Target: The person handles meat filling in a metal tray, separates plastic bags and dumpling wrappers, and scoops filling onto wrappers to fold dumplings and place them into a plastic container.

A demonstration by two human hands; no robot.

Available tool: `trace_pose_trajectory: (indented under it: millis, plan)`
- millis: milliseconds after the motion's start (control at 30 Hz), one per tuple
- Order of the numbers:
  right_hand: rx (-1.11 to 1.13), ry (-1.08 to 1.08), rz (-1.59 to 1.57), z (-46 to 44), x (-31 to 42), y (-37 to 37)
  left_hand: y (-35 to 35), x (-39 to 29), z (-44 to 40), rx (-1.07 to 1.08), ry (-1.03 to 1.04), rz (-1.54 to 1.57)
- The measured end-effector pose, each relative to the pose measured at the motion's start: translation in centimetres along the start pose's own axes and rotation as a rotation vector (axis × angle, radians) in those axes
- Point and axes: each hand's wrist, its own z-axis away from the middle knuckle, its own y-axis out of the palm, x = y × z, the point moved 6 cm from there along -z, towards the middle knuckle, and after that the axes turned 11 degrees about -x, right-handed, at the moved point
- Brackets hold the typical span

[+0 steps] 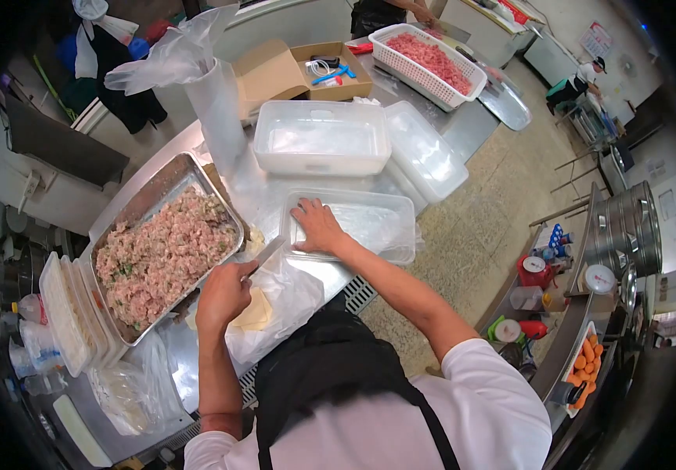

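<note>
My left hand (226, 295) is closed round the handle of a flat metal spatula (270, 249), over the near right corner of a metal tray (185, 162) of minced meat (158, 254). My right hand (318, 227) lies with fingers spread in the left part of a clear plastic container (369, 205) lined with film. Pale wrappers (253, 312) in a plastic bag (295, 291) lie just below my left hand.
Behind stand a stacked clear container (322, 139), a lid (429, 153), an open cardboard box (357, 82) and a white basket (467, 92) of minced meat. Stacked lidded trays (68, 313) sit at left. Another person (584, 84) stands far right; a person's arm (412, 8) shows at top.
</note>
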Motion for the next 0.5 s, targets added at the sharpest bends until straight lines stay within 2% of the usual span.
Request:
trace_pose_trajectory:
  millis: [133,200,367,500]
  plan:
    - [0.004,-0.021,-0.058,0.3,-0.5,-0.9,-1.4,-0.4,0.6,-0.008,-0.039,0.012]
    - [-0.007,0.063,-0.221,1.1,-1.9,-2.8,-1.8,-0.1,1.1,-0.044,-0.005,0.031]
    - [-0.07,0.204,-0.094,4.5,-6.9,-8.4,-0.2,0.0,0.3,-0.045,0.018,0.073]
    - [-0.013,0.182,0.088,6.8,-10.2,-9.2,4.4,-3.6,-3.3,0.157,0.179,-0.113]
